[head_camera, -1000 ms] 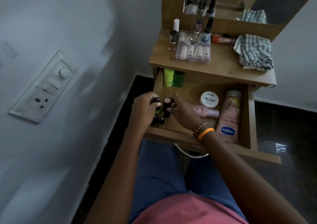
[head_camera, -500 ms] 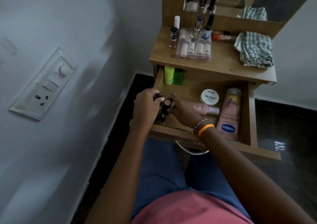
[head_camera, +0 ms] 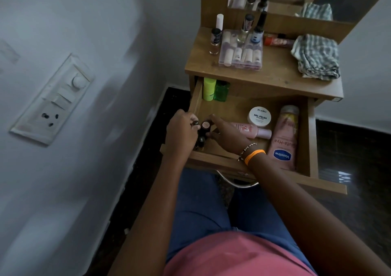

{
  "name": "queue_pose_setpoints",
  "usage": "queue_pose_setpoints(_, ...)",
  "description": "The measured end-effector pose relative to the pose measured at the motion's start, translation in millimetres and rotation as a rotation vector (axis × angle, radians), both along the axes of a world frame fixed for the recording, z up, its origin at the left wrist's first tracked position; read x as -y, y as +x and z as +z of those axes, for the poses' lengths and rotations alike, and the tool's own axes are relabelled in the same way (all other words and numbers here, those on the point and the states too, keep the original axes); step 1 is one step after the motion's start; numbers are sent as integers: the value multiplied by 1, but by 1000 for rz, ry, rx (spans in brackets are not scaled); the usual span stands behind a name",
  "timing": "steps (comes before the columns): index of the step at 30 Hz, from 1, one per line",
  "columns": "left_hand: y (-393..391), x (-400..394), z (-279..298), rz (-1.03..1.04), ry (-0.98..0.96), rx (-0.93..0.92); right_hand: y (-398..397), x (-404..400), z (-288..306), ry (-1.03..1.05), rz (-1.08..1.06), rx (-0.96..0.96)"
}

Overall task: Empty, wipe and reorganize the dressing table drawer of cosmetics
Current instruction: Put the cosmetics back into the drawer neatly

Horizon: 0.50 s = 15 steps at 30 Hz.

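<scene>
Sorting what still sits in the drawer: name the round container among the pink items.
The white nail polish remover tub: a squat round jar, beside the long pink bottle and Vaseline tube, both lying flat.
</scene>
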<state>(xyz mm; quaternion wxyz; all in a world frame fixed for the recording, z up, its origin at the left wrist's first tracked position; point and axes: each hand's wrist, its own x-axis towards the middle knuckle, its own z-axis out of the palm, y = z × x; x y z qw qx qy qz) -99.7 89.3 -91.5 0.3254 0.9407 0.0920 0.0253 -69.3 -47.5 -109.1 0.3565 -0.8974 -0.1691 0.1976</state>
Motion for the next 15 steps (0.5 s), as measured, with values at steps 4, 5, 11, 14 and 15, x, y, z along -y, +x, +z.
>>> queue_pose_setpoints(4, -1, -3, -1, 3, -37, -9, 0, -1, -4, -41, 42, -4)
queue_pose_setpoints(5, -2, -3, -1, 7, -45, -9, 0, -1, -4, -44, 42, -4)
queue_pose_setpoints(11, -2, -4, -2, 28, -59, -16, 0, 1, -5, -75, 59, 3)
queue_pose_setpoints(14, -3, -5, 1, 17, -60, -37, -1, 1, -2, -79, 52, -3)
queue_pose_setpoints(15, -3, -4, 2, 10, -55, -39, -1, 2, -1, -67, 41, 11)
